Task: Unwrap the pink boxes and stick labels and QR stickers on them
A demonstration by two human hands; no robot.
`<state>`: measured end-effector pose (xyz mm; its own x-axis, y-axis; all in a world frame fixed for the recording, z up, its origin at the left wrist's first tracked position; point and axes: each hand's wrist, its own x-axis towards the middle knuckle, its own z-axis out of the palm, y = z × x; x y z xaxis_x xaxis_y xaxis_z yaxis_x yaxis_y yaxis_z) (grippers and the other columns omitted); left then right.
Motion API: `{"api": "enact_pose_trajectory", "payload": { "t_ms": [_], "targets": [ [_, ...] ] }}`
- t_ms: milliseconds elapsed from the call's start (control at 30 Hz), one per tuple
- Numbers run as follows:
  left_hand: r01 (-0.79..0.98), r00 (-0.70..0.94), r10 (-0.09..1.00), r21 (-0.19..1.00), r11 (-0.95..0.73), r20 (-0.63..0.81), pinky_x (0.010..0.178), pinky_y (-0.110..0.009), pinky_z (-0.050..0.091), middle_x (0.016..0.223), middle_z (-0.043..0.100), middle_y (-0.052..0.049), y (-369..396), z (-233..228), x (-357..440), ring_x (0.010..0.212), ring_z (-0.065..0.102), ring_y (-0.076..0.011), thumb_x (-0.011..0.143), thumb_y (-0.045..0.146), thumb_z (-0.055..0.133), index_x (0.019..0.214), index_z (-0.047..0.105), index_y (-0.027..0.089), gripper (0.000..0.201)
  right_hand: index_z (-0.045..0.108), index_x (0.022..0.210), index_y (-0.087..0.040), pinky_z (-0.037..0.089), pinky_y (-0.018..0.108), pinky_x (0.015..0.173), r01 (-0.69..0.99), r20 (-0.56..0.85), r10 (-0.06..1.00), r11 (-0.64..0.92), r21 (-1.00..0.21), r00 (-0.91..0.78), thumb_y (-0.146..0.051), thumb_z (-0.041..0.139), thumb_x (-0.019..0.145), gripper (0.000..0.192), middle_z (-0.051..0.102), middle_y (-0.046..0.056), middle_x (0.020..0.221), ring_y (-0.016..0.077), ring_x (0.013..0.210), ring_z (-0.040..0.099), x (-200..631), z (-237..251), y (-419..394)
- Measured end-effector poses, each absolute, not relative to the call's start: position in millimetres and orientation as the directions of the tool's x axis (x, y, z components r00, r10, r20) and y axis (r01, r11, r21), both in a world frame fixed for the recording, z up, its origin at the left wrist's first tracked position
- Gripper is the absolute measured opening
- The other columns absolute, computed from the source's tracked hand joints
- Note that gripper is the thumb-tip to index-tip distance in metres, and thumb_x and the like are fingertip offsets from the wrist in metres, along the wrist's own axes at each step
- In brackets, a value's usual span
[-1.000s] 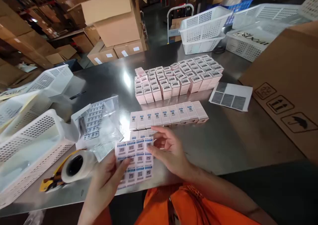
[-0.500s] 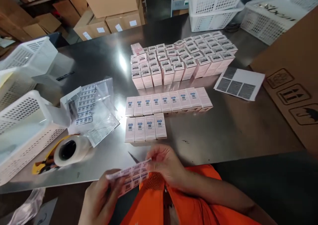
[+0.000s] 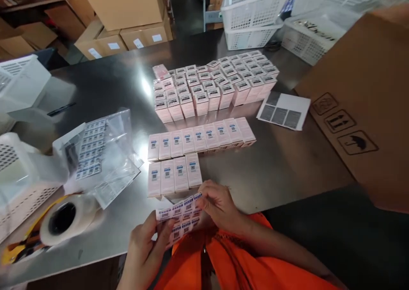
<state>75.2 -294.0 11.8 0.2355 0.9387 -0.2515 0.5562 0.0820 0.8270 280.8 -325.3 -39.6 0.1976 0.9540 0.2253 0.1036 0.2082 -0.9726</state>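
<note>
My left hand (image 3: 145, 247) holds a sheet of small blue-and-white code stickers (image 3: 179, 216) by its lower left edge, over the table's near edge. My right hand (image 3: 217, 204) pinches the sheet's upper right corner with thumb and fingertips. Just beyond the sheet, two rows of pink boxes lie flat (image 3: 191, 151) with a sticker on each. Farther back stands a block of upright pink boxes (image 3: 214, 87).
A steel table (image 3: 281, 162) carries a tape roll (image 3: 67, 217), clear bags with more sticker sheets (image 3: 96, 153), a label sheet (image 3: 283, 110) and white baskets (image 3: 252, 13) at back and left. A large cardboard box (image 3: 364, 98) stands at right. Cartons lie behind.
The sticker sheet went from upright over the table down toward my lap, then rose a little again. My right hand stays at its top right corner. The view shifted.
</note>
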Motion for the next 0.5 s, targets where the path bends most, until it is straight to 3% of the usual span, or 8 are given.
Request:
{"api": "enact_pose_trajectory", "payload": {
  "t_ms": [167, 267, 367, 433, 500],
  "targets": [
    [0.555, 0.245, 0.928, 0.825, 0.105, -0.282, 0.056, -0.022, 0.052, 0.084, 0.077, -0.005, -296, 15, 100, 0.069, 0.069, -0.0218, 0.079, 0.055, 0.068, 0.087, 0.071, 0.021, 0.036, 0.072, 0.093, -0.022, 0.052, 0.027, 0.071, 0.063, 0.212, 0.925, 0.203, -0.977, 0.316, -0.041, 0.074, 0.086, 0.020, 0.070, 0.003, 0.086, 0.0151, 0.077, 0.066, 301, -42, -328],
    [0.455, 0.222, 0.891, 0.851, 0.264, -0.395, 0.062, -0.022, 0.056, 0.092, 0.078, -0.006, -291, 17, 115, 0.079, 0.071, -0.0240, 0.073, 0.057, 0.074, 0.091, 0.072, 0.019, 0.042, 0.072, 0.086, -0.024, 0.053, 0.027, 0.073, 0.159, 0.361, 0.865, 0.325, -0.932, 0.349, -0.029, 0.073, 0.088, 0.005, 0.069, 0.002, 0.085, 0.0144, 0.080, 0.066, 311, -43, -331],
    [0.280, 0.155, 0.805, 0.807, 0.520, -0.573, 0.065, -0.027, 0.060, 0.100, 0.078, -0.008, -279, 22, 128, 0.087, 0.073, -0.0300, 0.061, 0.054, 0.085, 0.101, 0.072, 0.018, 0.056, 0.072, 0.081, -0.026, 0.054, 0.030, 0.075, 0.182, 0.576, 0.776, 0.547, -0.817, 0.255, -0.027, 0.071, 0.089, 0.008, 0.066, 0.004, 0.089, 0.0162, 0.088, 0.064, 328, -41, -336],
    [0.164, 0.088, 0.741, 0.744, 0.648, -0.665, 0.064, -0.031, 0.062, 0.101, 0.078, -0.008, -270, 25, 131, 0.088, 0.073, -0.0340, 0.051, 0.050, 0.091, 0.108, 0.070, 0.019, 0.068, 0.069, 0.074, -0.026, 0.054, 0.032, 0.074, 0.046, 0.603, 0.757, 0.613, -0.789, 0.253, -0.034, 0.071, 0.088, 0.017, 0.065, 0.003, 0.087, 0.0180, 0.089, 0.064, 349, -37, -336],
    [0.088, 0.020, 0.719, 0.717, 0.691, -0.695, 0.063, -0.033, 0.064, 0.102, 0.078, -0.008, -262, 29, 132, 0.089, 0.073, -0.0361, 0.046, 0.046, 0.093, 0.116, 0.068, 0.021, 0.078, 0.066, 0.073, -0.027, 0.054, 0.035, 0.075, -0.031, 0.520, 0.779, 0.565, -0.825, 0.350, -0.039, 0.071, 0.087, 0.020, 0.065, 0.002, 0.085, 0.0191, 0.087, 0.064, 380, -33, -329]
  ]
}}
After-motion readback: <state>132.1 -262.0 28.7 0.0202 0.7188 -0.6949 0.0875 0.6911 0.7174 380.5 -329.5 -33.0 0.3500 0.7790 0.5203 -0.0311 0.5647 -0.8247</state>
